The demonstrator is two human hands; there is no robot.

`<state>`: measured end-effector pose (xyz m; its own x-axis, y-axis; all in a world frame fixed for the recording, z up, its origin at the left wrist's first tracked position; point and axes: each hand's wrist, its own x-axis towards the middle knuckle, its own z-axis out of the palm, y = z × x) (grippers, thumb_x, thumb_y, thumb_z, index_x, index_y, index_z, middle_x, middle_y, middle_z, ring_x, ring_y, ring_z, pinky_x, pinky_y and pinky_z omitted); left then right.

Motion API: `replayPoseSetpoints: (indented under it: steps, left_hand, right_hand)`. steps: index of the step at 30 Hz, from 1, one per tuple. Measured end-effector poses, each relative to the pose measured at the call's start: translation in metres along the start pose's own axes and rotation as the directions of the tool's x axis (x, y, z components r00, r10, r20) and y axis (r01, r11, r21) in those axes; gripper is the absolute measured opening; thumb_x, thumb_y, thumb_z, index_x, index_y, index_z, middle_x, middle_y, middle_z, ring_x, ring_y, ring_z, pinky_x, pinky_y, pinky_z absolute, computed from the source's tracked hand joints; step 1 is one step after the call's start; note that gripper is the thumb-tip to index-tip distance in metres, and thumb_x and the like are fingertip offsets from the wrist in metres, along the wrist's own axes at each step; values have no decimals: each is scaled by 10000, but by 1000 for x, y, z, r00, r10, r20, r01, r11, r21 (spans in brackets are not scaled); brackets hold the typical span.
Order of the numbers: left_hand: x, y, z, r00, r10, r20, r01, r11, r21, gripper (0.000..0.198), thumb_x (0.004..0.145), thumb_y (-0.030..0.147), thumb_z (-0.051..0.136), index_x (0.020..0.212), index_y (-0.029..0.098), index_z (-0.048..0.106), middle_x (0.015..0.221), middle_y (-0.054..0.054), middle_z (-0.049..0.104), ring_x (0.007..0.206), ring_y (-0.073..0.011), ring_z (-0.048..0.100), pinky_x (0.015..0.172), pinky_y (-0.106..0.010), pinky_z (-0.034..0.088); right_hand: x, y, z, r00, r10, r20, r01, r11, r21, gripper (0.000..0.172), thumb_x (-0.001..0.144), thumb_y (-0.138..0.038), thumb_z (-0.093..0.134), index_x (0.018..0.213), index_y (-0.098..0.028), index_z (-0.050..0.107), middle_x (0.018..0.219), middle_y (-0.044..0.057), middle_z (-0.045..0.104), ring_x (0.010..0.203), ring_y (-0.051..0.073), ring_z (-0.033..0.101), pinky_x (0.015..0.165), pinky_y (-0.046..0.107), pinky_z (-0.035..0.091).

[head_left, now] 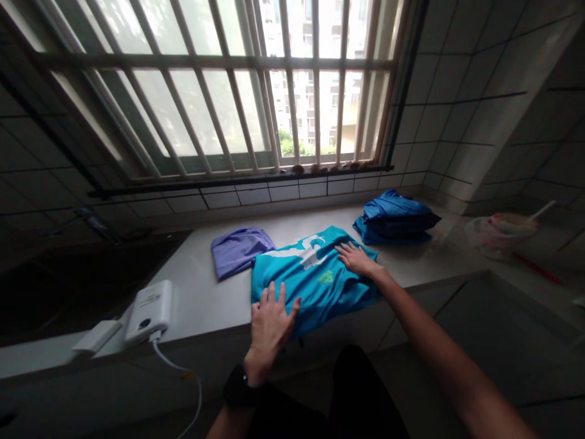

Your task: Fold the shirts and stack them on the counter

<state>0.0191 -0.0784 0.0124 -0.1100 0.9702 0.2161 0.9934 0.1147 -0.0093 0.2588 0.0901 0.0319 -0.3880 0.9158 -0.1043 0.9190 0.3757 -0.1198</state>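
Note:
A turquoise T-shirt [292,274] with a white print and a small green mark lies spread on the white countertop [192,305], its near edge hanging over the front. My left hand [272,320] rests with fingers apart on the shirt's near left part. Flat on its far right side lies my right hand [356,259], fingers stretched out. A folded purple garment [237,250] lies behind the shirt on the left and touches its edge. Beyond my right hand sits a stack of folded blue clothes [395,216].
A dark sink [91,280] with a faucet [98,225] is at the left. A white power bank [150,311] with a cable [183,367] lies near the front edge. At the right stands a plastic-bagged container [498,235]; a barred window [283,116] is behind.

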Motion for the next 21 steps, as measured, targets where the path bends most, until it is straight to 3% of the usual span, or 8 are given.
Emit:
replayPoseSetpoints:
  steps: [3, 5, 7, 9, 13, 17, 21]
  left_hand:
    - [1, 22, -25, 996, 72, 55, -70, 997, -38, 506, 1027, 510, 383, 1213, 182, 721, 1198, -176, 718, 1078, -313, 667, 887, -434, 536]
    - [9, 20, -34, 990, 139, 31, -135, 986, -93, 427, 1036, 419, 396, 1094, 189, 750, 1052, -135, 744, 998, -274, 681, 891, -405, 528]
    - [19, 7, -30, 981, 182, -65, -189, 975, -119, 366, 1020, 360, 440, 1174, 195, 727, 1186, -138, 722, 1125, -283, 649, 981, -429, 499]
    - [26, -12, -16, 975, 183, -123, -197, 973, -118, 391, 992, 354, 497, 1315, 215, 668, 1399, -137, 633, 1304, -312, 558, 1085, -482, 443]
    - [19, -35, 17, 995, 91, -51, -96, 989, -110, 461, 989, 381, 492, 1413, 238, 606, 1516, -109, 549, 1417, -314, 473, 1165, -523, 377]
    - [-7, -25, 26, 996, -21, -85, 17, 999, -46, 502, 1002, 436, 450, 1437, 226, 585, 1530, -128, 530, 1412, -334, 473, 1126, -537, 403]
    - [-18, 4, 12, 989, -98, -109, 102, 994, 30, 589, 1000, 519, 414, 1421, 151, 598, 1476, -210, 561, 1315, -388, 540, 983, -540, 486]
  right_hand:
    - [12, -13, -23, 996, 5, -93, -9, 999, -41, 549, 1029, -195, 341, 1575, -149, 376, 1673, 134, 263, 1553, 307, 206, 1232, 504, 230]
    - [-1, -31, -24, 972, 21, -234, -30, 999, -35, 557, 1001, -145, 348, 1555, -125, 409, 1654, 168, 305, 1529, 293, 280, 1216, 456, 272]
    - [-26, -50, -12, 949, 83, -305, -78, 997, 28, 536, 1027, -236, 353, 1552, -153, 424, 1614, 195, 374, 1465, 310, 397, 1151, 444, 371]
    - [-52, -64, 8, 950, 188, -249, -175, 982, 73, 548, 1036, -396, 395, 1550, -209, 440, 1589, 210, 407, 1423, 374, 441, 1084, 506, 427]
    - [-78, -66, 44, 961, 221, -166, -217, 975, 38, 593, 1029, -485, 422, 1568, -236, 414, 1641, 197, 318, 1503, 429, 282, 1147, 599, 313]
    - [-59, -51, 47, 985, 105, -134, -97, 993, 66, 608, 1034, -506, 406, 1588, -259, 366, 1674, 164, 253, 1533, 410, 214, 1185, 614, 242]
    - [-15, -28, 24, 995, -75, -64, 81, 991, 103, 555, 1039, -459, 401, 1566, -284, 408, 1679, 124, 256, 1539, 383, 218, 1190, 628, 239]
